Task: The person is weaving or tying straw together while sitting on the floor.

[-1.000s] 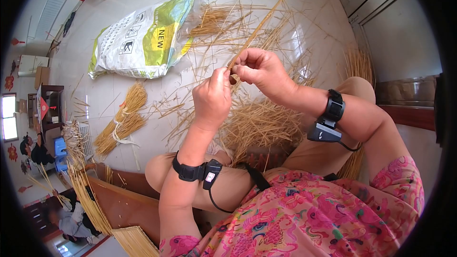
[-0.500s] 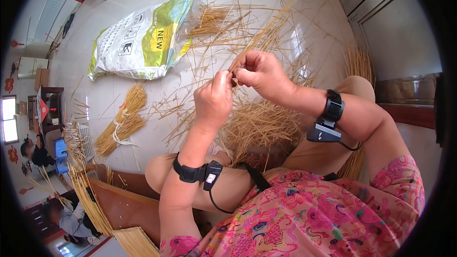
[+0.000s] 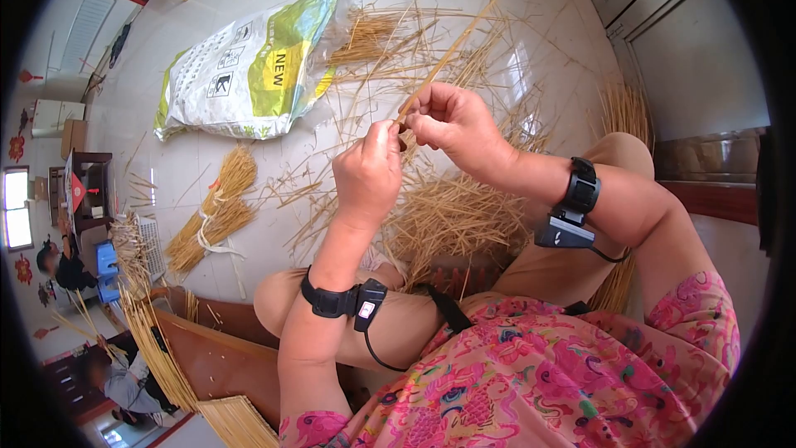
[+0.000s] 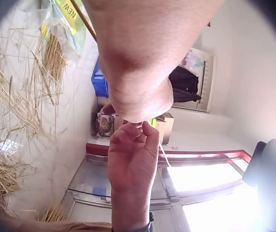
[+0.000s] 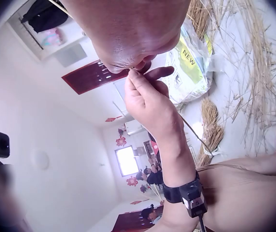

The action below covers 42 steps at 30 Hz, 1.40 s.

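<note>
Both hands meet over the straw litter in the head view. My left hand [image 3: 369, 170] pinches the lower end of a long straw stalk [image 3: 452, 51] between thumb and fingers. Just to its right, my right hand [image 3: 460, 126] pinches the same stalk close by. From there the stalk slants up and to the right, past the top of the view. The left wrist view shows the right hand [image 4: 133, 157] with its fingertips against the left. In the right wrist view, the left hand's [image 5: 150, 104] fingertips come up under the right hand. The pinched spot is mostly hidden by fingers.
A heap of loose straw [image 3: 456, 220] lies below the hands. On the floor to the left are a tied straw bundle [image 3: 217, 207] and a white-green bag [image 3: 249, 66]. A brown wooden bench [image 3: 215, 348] stands at lower left; more straw [image 3: 626, 116] leans by the right wall.
The far end of the stalk swung right, then back left. Both hands shifted slightly right, then slightly left again, and keep their pinch on the stalk.
</note>
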Motion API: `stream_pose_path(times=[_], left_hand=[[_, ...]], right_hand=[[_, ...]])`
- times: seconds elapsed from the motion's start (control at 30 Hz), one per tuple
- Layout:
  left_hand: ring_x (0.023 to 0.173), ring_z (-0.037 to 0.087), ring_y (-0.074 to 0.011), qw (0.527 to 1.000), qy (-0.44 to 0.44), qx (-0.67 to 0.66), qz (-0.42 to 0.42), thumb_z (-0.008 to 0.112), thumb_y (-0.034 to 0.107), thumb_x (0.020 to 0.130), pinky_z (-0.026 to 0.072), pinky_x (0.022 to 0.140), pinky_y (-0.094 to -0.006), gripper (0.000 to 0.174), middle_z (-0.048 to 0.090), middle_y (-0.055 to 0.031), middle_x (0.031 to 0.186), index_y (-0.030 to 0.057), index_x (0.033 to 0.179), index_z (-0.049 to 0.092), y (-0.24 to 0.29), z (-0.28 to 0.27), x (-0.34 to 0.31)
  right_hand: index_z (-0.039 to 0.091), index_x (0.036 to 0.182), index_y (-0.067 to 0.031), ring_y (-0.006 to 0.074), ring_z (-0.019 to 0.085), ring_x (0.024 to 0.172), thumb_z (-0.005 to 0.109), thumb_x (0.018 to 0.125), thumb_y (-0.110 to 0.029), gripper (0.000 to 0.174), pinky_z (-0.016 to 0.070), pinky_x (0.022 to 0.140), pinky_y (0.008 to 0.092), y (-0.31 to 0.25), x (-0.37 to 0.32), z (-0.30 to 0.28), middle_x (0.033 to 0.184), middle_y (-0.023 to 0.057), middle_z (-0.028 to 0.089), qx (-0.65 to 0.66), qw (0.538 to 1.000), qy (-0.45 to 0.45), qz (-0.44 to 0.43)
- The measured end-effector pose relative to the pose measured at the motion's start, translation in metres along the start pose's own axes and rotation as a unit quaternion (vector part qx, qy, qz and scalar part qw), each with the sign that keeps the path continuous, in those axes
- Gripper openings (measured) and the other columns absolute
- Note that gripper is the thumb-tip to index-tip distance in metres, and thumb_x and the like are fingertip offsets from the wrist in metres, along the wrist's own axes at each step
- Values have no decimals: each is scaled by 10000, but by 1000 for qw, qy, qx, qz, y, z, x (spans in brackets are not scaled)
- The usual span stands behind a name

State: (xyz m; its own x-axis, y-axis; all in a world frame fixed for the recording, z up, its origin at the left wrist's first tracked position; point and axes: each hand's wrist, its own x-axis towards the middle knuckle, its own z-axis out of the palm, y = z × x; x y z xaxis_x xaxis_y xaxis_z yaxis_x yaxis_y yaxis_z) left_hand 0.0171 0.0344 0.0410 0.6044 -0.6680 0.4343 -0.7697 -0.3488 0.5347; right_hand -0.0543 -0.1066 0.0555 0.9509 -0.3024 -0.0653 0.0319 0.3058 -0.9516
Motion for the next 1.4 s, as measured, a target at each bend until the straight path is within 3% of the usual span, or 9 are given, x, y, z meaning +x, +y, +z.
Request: stream_pose_path(times=[0.3,0.63,0.83,0.97,1.03,1.07,1.27,1.33,1.4], left_hand=[[569,634,-226,999,5,20,-32,489,107,930,469,521,-324,116,633,-70,640,49,922,589,-3,-5,-3],[580,635,-225,999,3,24,-34,478,110,935,468,529,-327,113,630,-62,635,51,920,573,-4,-5,-4],[587,638,-225,997,34,64,-17,474,120,940,473,532,-335,117,637,-66,652,50,913,564,-6,-2,-4],[594,641,-224,996,59,55,-34,474,117,940,477,535,-335,116,644,-66,668,47,910,561,-4,-8,1],[579,632,-229,996,69,53,-30,517,108,906,476,517,-344,63,642,-45,657,69,914,566,-10,-7,1],[571,628,-231,996,73,52,-28,539,104,890,476,508,-349,46,640,-34,651,80,916,568,-12,-6,0],[562,626,-234,998,45,16,-30,532,102,893,473,505,-348,50,631,-39,629,79,923,565,-12,-6,-1],[578,635,-222,999,16,4,-47,478,115,932,475,531,-329,104,635,-60,639,52,923,560,-8,-8,-2],[586,639,-216,998,-10,-10,-56,454,117,950,476,544,-320,129,638,-73,648,38,931,554,-5,-9,-2]], right_hand=[[569,960,-4,61,509,628,513,936,-144,152,409,564,203,-26,25,-23,791,35,581,16,988,132,-84],[522,896,-12,81,551,665,503,951,-163,162,445,572,210,-26,27,-26,785,30,585,30,988,108,-110],[461,872,-29,107,545,610,377,985,-136,176,442,541,235,-26,18,-18,734,51,561,-107,993,51,8],[477,822,5,202,598,633,444,919,-122,164,483,583,319,-14,8,-20,682,116,573,-450,887,-104,15],[547,827,11,269,624,713,502,852,-128,149,493,651,378,-10,3,-23,746,149,621,-576,732,-363,25],[620,889,4,310,623,793,562,819,-158,186,491,700,405,-11,2,-24,837,157,650,-574,661,-464,137],[649,965,-30,241,647,757,667,800,-197,235,510,689,353,-10,14,-33,820,98,669,-525,817,-237,27],[630,929,-10,134,612,680,643,841,-167,180,495,614,277,-21,23,-27,764,61,645,-268,954,-128,43],[623,984,-10,69,563,659,600,887,-145,168,457,588,215,-24,26,-23,757,29,622,-106,992,-70,3]])
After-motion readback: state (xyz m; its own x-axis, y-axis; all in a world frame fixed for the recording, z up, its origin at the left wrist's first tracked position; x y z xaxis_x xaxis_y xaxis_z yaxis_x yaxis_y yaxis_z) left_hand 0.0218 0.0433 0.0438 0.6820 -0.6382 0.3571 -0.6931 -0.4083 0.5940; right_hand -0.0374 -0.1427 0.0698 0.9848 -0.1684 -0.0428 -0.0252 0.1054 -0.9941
